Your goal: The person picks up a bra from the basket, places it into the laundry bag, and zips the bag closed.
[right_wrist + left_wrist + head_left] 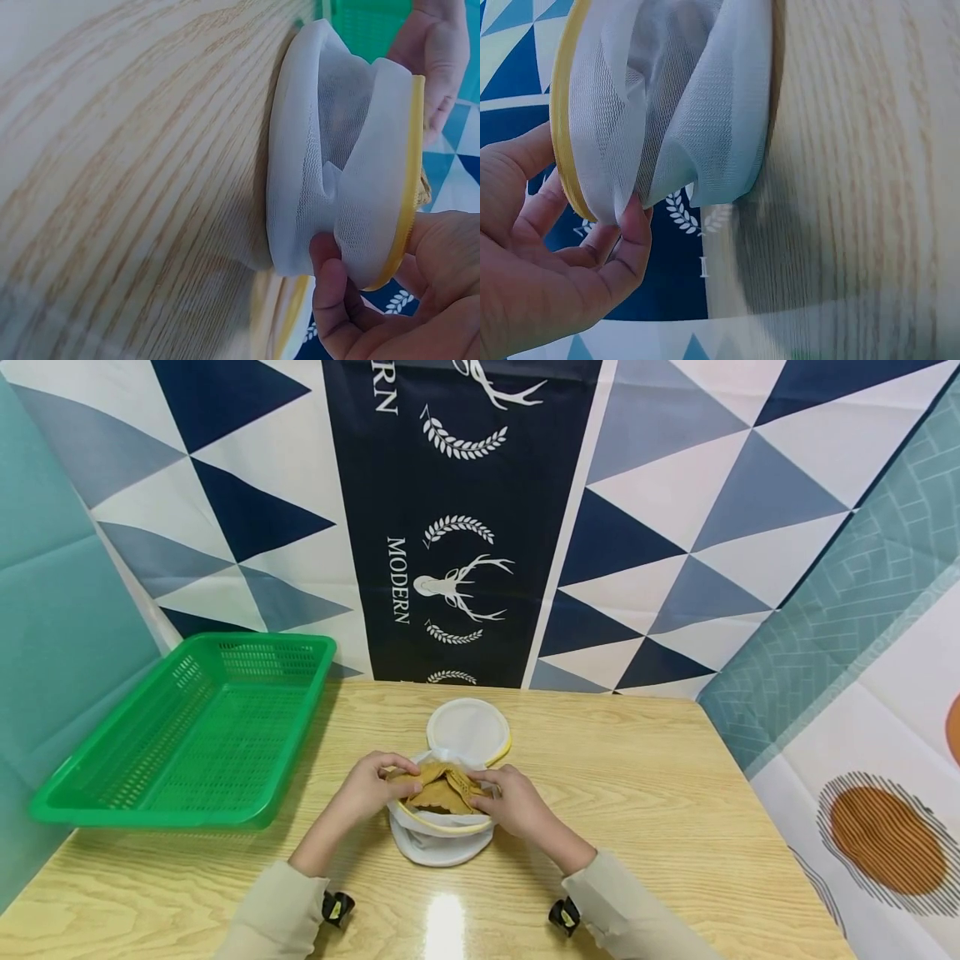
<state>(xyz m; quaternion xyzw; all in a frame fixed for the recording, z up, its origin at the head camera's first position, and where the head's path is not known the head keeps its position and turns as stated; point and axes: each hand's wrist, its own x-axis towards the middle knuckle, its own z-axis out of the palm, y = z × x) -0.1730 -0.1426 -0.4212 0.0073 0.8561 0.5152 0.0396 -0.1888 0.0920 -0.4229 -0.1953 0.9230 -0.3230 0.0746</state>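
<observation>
A round white mesh laundry bag [442,850] with a yellow zip edge stands on the wooden table, its round lid [468,729] folded back behind it. Mustard-coloured cloth [442,787], perhaps a garment, fills the bag's mouth; its kind is unclear. At the left side of the rim, my left hand [377,787] holds the bag, thumb by the cloth and fingers curled against the mesh [604,127]. My right hand [513,800] grips the opposite side likewise, its fingers [330,292] outside the mesh. Inside the bag, the cloth's lower part is hidden.
A green plastic basket [180,817] stands on the left of the table [637,827]. Behind the table hangs a patterned cloth [457,635] with triangles and deer heads. Each wrist carries a small black device [337,907].
</observation>
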